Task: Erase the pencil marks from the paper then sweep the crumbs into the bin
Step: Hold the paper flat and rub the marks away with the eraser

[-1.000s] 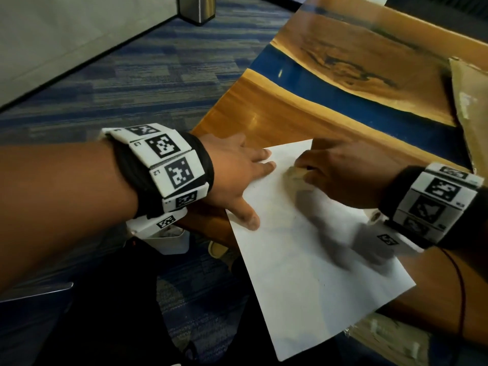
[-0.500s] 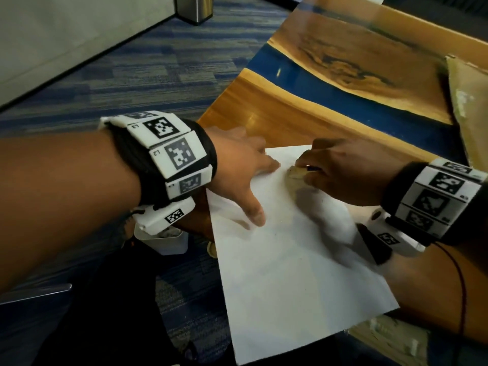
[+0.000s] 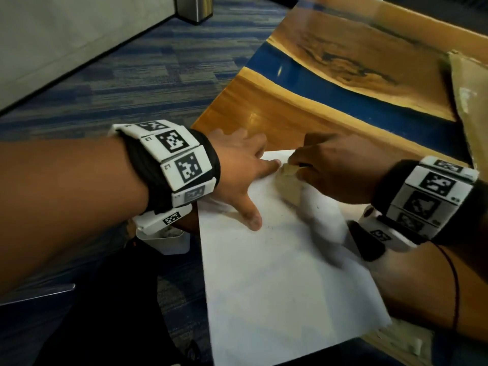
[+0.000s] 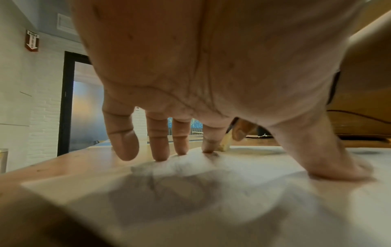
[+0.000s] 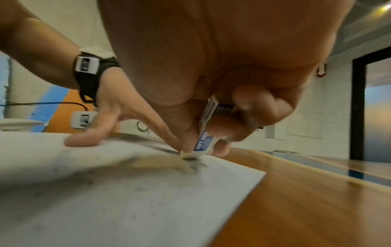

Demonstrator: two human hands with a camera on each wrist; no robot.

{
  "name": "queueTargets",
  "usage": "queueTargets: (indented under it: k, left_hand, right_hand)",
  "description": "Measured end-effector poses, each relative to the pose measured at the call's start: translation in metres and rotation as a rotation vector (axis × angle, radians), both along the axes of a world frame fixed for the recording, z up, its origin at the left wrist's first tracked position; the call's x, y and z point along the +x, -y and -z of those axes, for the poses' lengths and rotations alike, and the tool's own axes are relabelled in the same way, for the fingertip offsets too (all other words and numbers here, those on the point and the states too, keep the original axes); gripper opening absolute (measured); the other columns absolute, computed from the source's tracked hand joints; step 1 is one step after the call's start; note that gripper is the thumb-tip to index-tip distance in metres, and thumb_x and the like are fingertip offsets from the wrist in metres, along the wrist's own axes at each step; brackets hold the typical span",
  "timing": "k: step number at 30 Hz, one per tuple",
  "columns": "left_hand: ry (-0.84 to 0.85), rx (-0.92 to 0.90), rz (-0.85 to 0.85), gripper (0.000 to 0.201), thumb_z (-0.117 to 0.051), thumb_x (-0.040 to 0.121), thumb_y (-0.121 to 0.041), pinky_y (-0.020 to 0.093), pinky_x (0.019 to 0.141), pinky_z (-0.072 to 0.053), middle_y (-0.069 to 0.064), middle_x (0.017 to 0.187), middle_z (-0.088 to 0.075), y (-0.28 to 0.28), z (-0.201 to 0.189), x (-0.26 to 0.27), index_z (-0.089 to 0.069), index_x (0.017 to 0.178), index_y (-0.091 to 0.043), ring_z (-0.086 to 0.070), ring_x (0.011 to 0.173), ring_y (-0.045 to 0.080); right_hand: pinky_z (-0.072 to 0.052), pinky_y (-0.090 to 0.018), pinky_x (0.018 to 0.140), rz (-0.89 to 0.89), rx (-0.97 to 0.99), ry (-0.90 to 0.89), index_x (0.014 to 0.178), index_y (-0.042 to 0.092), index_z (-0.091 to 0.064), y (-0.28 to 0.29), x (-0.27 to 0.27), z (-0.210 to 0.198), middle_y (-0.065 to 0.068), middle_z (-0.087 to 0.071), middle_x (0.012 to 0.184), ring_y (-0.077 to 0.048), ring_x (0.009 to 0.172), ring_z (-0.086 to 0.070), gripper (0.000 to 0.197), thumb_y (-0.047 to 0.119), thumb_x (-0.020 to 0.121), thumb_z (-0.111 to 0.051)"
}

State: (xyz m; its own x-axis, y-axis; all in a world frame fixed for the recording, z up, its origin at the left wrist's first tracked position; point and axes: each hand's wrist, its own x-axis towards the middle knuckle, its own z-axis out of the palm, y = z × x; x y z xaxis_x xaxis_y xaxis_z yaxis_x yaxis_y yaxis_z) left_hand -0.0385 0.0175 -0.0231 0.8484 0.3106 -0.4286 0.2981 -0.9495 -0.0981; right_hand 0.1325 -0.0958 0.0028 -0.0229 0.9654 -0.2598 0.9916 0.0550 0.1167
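Note:
A white sheet of paper (image 3: 285, 281) lies on the wooden table (image 3: 280, 122), its near corner hanging over the table's edge. My left hand (image 3: 243, 170) presses flat on the paper's far left part with spread, straight fingers (image 4: 160, 147). My right hand (image 3: 330, 167) pinches a white eraser in a blue-and-white sleeve (image 5: 204, 140) and holds its tip down on the paper (image 5: 148, 192) near the far corner, right beside my left index fingertip. Small dark eraser crumbs (image 5: 135, 188) and faint pencil marks (image 3: 269, 227) dot the sheet.
A small white bin (image 3: 169, 240) sits on the floor below the table's left edge, under my left wrist. A metal bin (image 3: 194, 7) stands far off on the blue carpet. A brown cardboard piece (image 3: 470, 101) lies at the table's right side.
The paper has rotated and slid toward the table's edge, its near corner now further over it. My right hand with the eraser has shifted slightly toward the far corner, closer to my left fingers.

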Motion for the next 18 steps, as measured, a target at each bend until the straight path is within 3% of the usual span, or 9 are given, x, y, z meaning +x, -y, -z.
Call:
queueTargets:
  k: [4,6,8,13,16,18]
  left_hand:
    - [-0.011,-0.010,0.008,0.108,-0.056,0.057,-0.096,0.046,0.086,-0.046,-0.003,0.133,-0.032,0.000,-0.003,0.000,-0.029,0.147,-0.042,-0.036,0.117,0.022]
    - [-0.028,-0.004,0.008,0.115,-0.054,0.057,-0.097,0.047,0.088,-0.047,-0.002,0.137,-0.030,-0.001,-0.003,0.001,-0.019,0.153,-0.043,-0.036,0.120,0.024]
    - [-0.045,0.001,0.001,0.119,-0.054,0.057,-0.097,0.049,0.091,-0.047,-0.001,0.138,-0.029,-0.001,-0.003,0.002,-0.012,0.156,-0.045,-0.035,0.121,0.025]
    - [-0.053,-0.004,-0.002,0.114,-0.057,0.058,-0.095,0.048,0.090,-0.050,-0.002,0.138,-0.028,-0.001,-0.005,0.003,-0.016,0.152,-0.047,-0.035,0.120,0.024]
    - [-0.077,0.005,-0.010,0.121,-0.057,0.059,-0.095,0.048,0.092,-0.050,-0.002,0.142,-0.026,0.000,-0.005,0.004,-0.005,0.157,-0.046,-0.034,0.125,0.025]
    - [-0.086,0.016,-0.007,0.122,-0.058,0.059,-0.094,0.047,0.092,-0.050,-0.001,0.143,-0.026,0.000,-0.005,0.005,-0.004,0.157,-0.047,-0.033,0.126,0.026]
  right_hand:
    - [-0.050,-0.033,0.068,-0.220,-0.063,-0.086,0.121,0.039,-0.059,0.015,-0.024,0.005,0.011,-0.049,0.107,-0.014,0.084,-0.054,0.025,0.043,0.100,-0.046]
    - [-0.046,-0.031,0.070,-0.094,-0.018,-0.090,0.125,0.039,-0.059,0.006,-0.008,0.005,0.012,-0.045,0.103,-0.014,0.087,-0.053,0.027,0.041,0.100,-0.048]
    - [-0.051,-0.036,0.074,-0.028,0.049,-0.070,0.128,0.037,-0.059,0.002,0.009,0.008,0.011,-0.045,0.103,-0.017,0.088,-0.055,0.030,0.040,0.099,-0.050]
    - [-0.051,-0.033,0.072,-0.251,-0.042,-0.157,0.125,0.036,-0.061,0.020,-0.017,0.013,0.009,-0.051,0.110,-0.014,0.083,-0.056,0.027,0.038,0.099,-0.052]
    - [-0.050,-0.032,0.080,-0.048,0.038,-0.129,0.131,0.037,-0.058,0.007,0.011,0.009,0.012,-0.048,0.109,-0.016,0.094,-0.056,0.032,0.037,0.099,-0.051]
    - [-0.051,-0.034,0.079,-0.034,0.062,-0.094,0.130,0.038,-0.058,0.010,0.018,0.011,0.011,-0.050,0.111,-0.018,0.095,-0.057,0.032,0.038,0.099,-0.052]
